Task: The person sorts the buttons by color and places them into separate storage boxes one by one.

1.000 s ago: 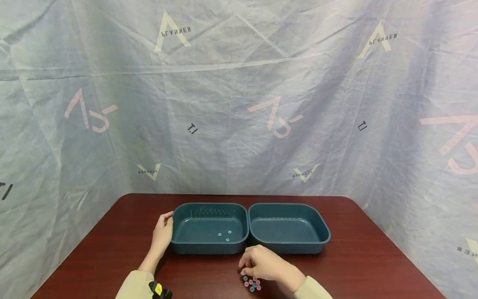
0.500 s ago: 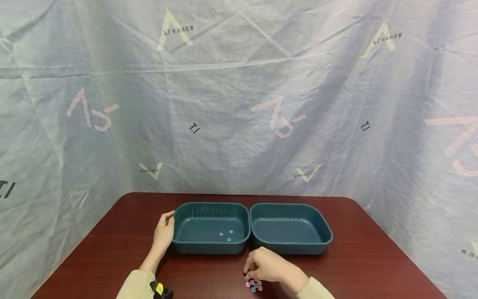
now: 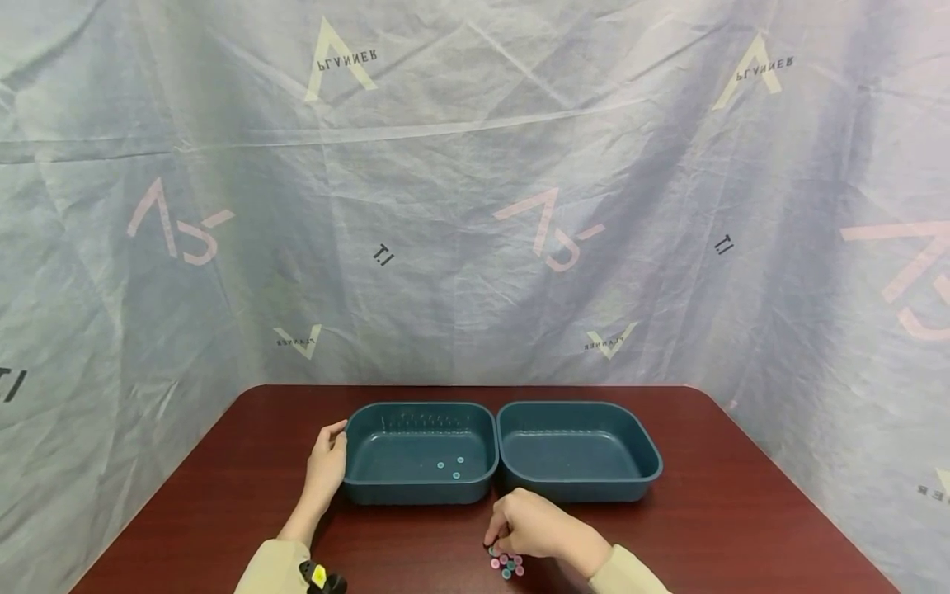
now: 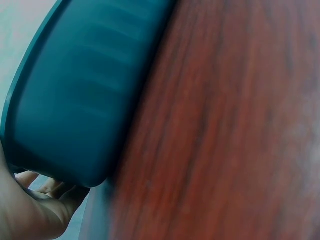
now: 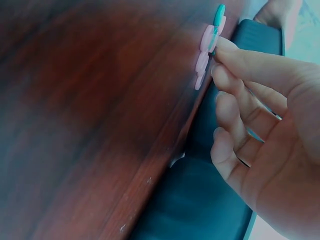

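Note:
My left hand rests against the outer left end of the left teal bin; in the left wrist view its fingers lie along the bin's end wall. Several small light-blue buttons lie in that bin. In front of the bins, my right hand is low over the table, thumb and index finger pinching a teal button, mostly hidden by the fingertips. Close beside it lies a cluster of pink buttons and teal buttons. The right wrist view shows the other fingers loosely curled.
A second teal bin stands right against the left one. Both sit on a dark red wooden table. Behind the table hangs a pale printed cloth.
The right hand's thumb and index finger have lowered onto the teal button at the far edge of the cluster and closed on it. The left hand stays at the bin.

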The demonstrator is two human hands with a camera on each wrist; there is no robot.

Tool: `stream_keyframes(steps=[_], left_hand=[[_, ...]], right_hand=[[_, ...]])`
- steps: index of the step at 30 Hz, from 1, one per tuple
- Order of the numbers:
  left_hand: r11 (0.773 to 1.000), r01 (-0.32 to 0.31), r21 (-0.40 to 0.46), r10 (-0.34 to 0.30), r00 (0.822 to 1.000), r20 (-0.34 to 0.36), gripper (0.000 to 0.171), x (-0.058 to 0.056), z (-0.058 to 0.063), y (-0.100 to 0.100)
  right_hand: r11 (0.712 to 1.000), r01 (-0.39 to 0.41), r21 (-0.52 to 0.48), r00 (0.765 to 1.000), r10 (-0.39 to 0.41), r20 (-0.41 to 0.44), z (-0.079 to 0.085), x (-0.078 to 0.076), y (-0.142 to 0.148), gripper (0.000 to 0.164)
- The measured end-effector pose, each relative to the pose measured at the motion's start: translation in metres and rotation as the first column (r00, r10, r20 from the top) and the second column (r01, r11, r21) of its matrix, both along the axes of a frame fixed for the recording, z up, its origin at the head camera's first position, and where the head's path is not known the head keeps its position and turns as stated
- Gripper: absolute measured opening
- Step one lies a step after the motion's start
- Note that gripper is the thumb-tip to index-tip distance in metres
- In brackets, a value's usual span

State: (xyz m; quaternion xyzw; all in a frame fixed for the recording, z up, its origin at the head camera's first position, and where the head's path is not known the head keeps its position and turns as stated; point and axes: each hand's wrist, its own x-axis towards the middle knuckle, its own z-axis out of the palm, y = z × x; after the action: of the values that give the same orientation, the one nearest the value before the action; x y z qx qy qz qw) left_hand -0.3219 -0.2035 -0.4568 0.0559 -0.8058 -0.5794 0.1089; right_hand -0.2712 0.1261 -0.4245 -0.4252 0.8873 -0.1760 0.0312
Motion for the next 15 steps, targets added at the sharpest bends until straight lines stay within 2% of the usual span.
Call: stream_keyframes(steps=[6, 15], left_hand=[[1.000, -0.001, 0.001, 0.001, 1.000, -0.010, 0.047, -0.0004, -0.0004, 0.0002], [1.000, 0.000, -0.001, 0.000, 1.000, -0.010, 0.046, -0.0007, -0.0006, -0.0007]], right_hand=[[1.000, 0.011, 0.013, 1.000, -0.011, -0.024, -0.0002, 0.0000, -0.0006, 0.011], [0.999, 0.046, -0.018, 0.999, -0.046, 0.021, -0.0029, 0.0004, -0.0018, 0.010]])
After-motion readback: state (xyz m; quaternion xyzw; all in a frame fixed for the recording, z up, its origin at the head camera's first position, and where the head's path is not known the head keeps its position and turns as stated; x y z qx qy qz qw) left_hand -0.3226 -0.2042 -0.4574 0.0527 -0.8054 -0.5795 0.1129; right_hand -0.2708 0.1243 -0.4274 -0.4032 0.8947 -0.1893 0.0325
